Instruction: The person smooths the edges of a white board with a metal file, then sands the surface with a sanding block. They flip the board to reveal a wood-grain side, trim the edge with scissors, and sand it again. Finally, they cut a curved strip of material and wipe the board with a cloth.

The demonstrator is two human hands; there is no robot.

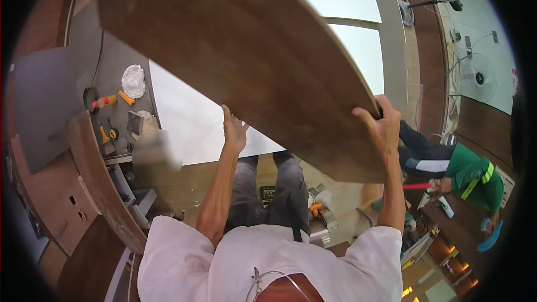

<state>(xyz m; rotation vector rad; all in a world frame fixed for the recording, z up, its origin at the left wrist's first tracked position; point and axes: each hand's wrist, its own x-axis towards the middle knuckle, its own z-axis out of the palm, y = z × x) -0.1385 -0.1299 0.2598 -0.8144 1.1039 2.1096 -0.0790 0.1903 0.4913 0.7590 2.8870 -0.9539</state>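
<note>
The right hand (383, 126) is clamped on the right edge of a large, flat, dark brown panel (240, 61), its thumb lying on the panel's near face and its fingers round the edge. The left hand (235, 131) is well apart from it, touching the panel's lower left edge with the palm turned up; part of it is hidden, so I cannot tell how firmly it grips. The panel is raised at a slant in front of the body, stretching from between the hands to beyond the left one; whether its far end rests on anything cannot be seen.

Below the panel lies a smooth white sheet (184, 123), showing past the panel's left edge. Farther left of the panel are a crumpled white bowl-shaped thing (133, 81), a red-capped bottle of amber liquid (104, 102) and a yellow-and-black tape measure (113, 133). To the right of the panel, a co-worker in a green top (475, 176) holds a narrow red thing (417, 186). Beyond the panel's upper right side stands a round fan (479, 77) with see-through blades.
</note>
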